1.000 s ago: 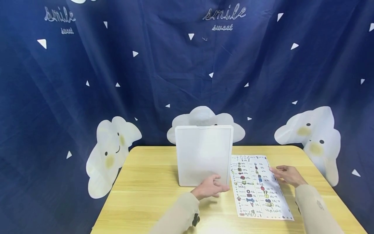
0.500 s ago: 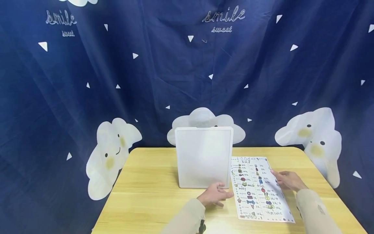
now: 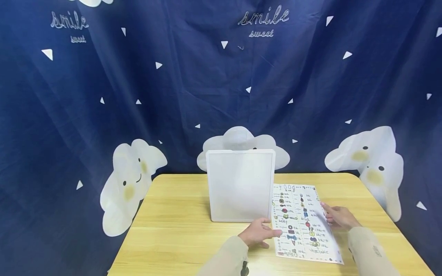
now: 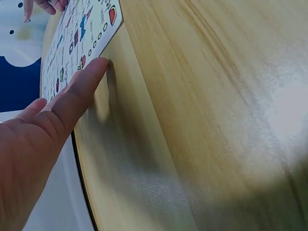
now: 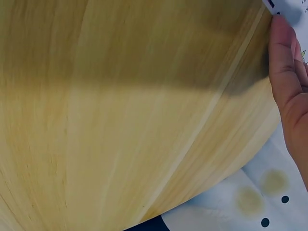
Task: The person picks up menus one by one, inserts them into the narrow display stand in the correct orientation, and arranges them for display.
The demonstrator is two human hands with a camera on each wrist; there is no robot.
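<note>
A white paper sheet [image 3: 310, 224] headed "food" lies on the wooden table, printed with small coloured pictures and handwritten words. My left hand [image 3: 259, 232] reaches over its left edge with fingers extended and spread. In the left wrist view, the index fingertip of my left hand [image 4: 53, 118] is right at the sheet's border. My right hand [image 3: 341, 217] is at the opposite edge, its fingers loosely bent. The right wrist view shows a fingertip of my right hand [image 5: 291, 72] overlapping the corner of the sheet [image 5: 288, 9].
A white framed board [image 3: 239, 184] stands upright behind my left hand, just left of the sheet. The wooden table [image 3: 172, 230] has rounded far corners. A dark blue curtain [image 3: 193, 96] with white clouds and triangles hangs behind it.
My left hand has moved right and toward me, from in front of the board to the sheet's left edge. The sheet has shifted slightly left. My right hand has come slightly nearer me.
</note>
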